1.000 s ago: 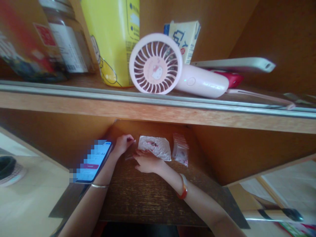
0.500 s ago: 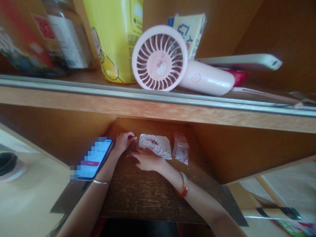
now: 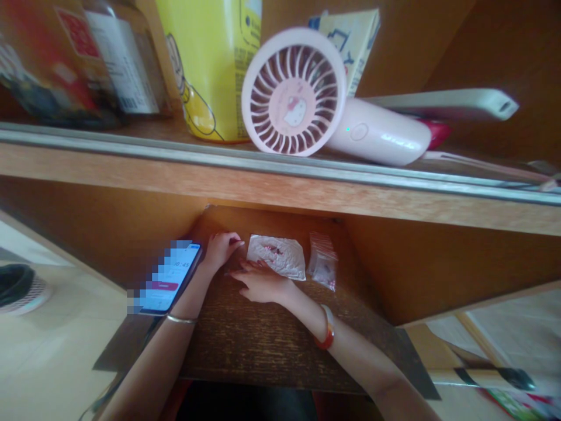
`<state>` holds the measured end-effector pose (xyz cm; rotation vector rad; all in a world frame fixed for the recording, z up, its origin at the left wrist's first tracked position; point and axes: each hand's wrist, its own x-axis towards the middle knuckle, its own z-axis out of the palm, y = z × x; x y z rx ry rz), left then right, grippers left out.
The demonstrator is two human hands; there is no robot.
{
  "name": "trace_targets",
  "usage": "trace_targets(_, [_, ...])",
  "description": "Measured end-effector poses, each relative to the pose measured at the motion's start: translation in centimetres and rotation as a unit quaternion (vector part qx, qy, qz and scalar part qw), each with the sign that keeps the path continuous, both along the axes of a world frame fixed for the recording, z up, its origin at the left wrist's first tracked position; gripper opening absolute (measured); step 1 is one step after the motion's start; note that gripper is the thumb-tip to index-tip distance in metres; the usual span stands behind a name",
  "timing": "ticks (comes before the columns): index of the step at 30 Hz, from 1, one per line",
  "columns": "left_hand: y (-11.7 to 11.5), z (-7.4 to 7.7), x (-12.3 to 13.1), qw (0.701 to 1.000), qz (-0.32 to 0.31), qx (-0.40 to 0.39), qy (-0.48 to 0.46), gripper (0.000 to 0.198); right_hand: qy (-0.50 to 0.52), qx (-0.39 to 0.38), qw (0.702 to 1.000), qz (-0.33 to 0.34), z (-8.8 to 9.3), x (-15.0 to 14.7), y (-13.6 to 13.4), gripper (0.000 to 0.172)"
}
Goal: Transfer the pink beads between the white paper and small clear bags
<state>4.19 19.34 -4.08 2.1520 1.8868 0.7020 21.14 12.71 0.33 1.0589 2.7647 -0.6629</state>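
My left hand [image 3: 221, 252] rests at the back left of the dark wooden desk [image 3: 263, 339], its thumb and fingertips pinched together. Whatever is between them is too small to make out. Beside it, my right hand [image 3: 263, 282] lies low over the desk with fingers stretched out and apart. A faint thin strand seems to lie near its fingertips, but it is blurred. Just behind the right hand is a crumpled white paper sheet [image 3: 287, 263] with small red and dark bits on it. To its right lies a clear zip bag [image 3: 323, 263] with small pinkish bits inside.
A lit phone [image 3: 169, 286] leans left of my left forearm. On the shelf [image 3: 280, 180] above lie a pink handheld fan [image 3: 302, 96], a yellow container [image 3: 210, 70], a glass jar [image 3: 127, 64], a carton [image 3: 363, 47] and a white device [image 3: 464, 104]. A bin [image 3: 21, 289] stands at left.
The camera view has shifted slightly, so the shelf items appear a little further right and higher. Both hands stay almost in place, with the left still pinched.
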Motion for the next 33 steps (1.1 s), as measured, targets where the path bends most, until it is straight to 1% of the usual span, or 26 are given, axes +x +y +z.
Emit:
trace_targets(5, [0.0,-0.1,0.0,1.0,-0.005,-0.001,-0.003,0.013,0.007,0.0,1.0,0.002,-0.2,-0.1,-0.1,0.053])
trace_targets(9, [-0.1,0.0,0.1,1.0,-0.006,0.003,-0.003,0.013,0.009,-0.008,1.0,-0.011,-0.5,-0.4,-0.5,0.055])
trace_targets(13, [-0.2,0.1,0.3,1.0,-0.006,0.002,-0.001,0.01,0.026,0.036,0.998,-0.036,-1.0,-0.8,-1.3,0.053])
trace_targets(17, [-0.3,0.2,0.4,1.0,-0.007,0.004,0.003,0.01,0.029,0.073,0.996,-0.037,-1.7,-0.7,-1.9,0.066])
trace_targets(22, [-0.4,0.2,0.5,1.0,-0.012,0.01,0.015,0.011,0.059,0.082,0.994,-0.029,-2.4,-0.1,-2.2,0.084])
trace_targets(24, [-0.4,0.2,0.6,1.0,-0.015,0.013,0.021,0.012,0.087,0.072,0.993,-0.028,-2.6,0.1,-2.3,0.086])
trace_targets(26, [-0.4,0.2,0.6,0.999,-0.02,0.017,0.025,0.013,0.122,0.054,0.991,-0.033,-2.8,0.2,-2.5,0.078])
trace_targets(28, [-0.4,0.3,0.6,0.999,-0.022,0.021,0.028,0.013,0.168,0.051,0.983,-0.049,-2.8,0.2,-2.8,0.062])
trace_targets(31, [-0.4,0.5,0.5,0.999,-0.019,0.02,0.03,0.018,0.25,0.106,0.959,-0.085,-2.0,0.8,-2.8,0.036])
trace_targets(33, [-0.4,0.5,0.4,0.999,-0.01,0.027,0.028,0.027,0.299,0.14,0.939,-0.099,-0.7,2.2,-2.3,0.028])
